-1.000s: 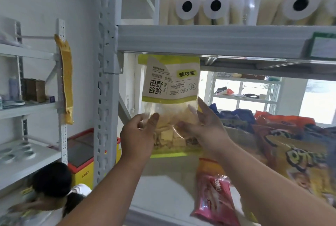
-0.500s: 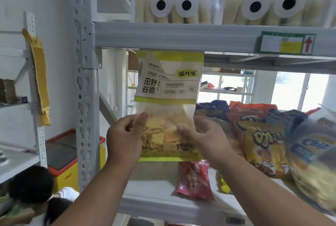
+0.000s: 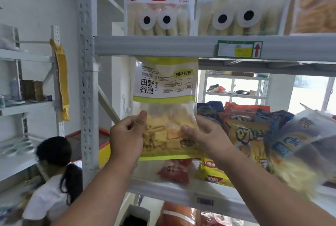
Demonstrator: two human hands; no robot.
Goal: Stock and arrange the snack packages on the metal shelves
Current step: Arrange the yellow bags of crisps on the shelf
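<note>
A tall snack bag (image 3: 164,87) with a white and lime-green label and yellow crackers in its clear lower half stands upright at the left end of the middle metal shelf (image 3: 181,192). My left hand (image 3: 127,138) pinches its lower left side, thumb on the front. My right hand (image 3: 207,137) pinches the lower right side. The bag's top reaches up behind the upper shelf beam (image 3: 154,46).
Red (image 3: 174,170) and yellow (image 3: 212,172) packs lie flat under the held bag. Chip bags (image 3: 247,131) crowd the shelf to the right. Googly-eye bread bags (image 3: 158,14) fill the upper shelf. A grey upright post (image 3: 87,80) stands left. A person (image 3: 52,174) crouches at lower left.
Both hands changed from flat fingers on the bag to pinching its lower sides. The bag sits slightly lower and more upright, and the view shifted right and up.
</note>
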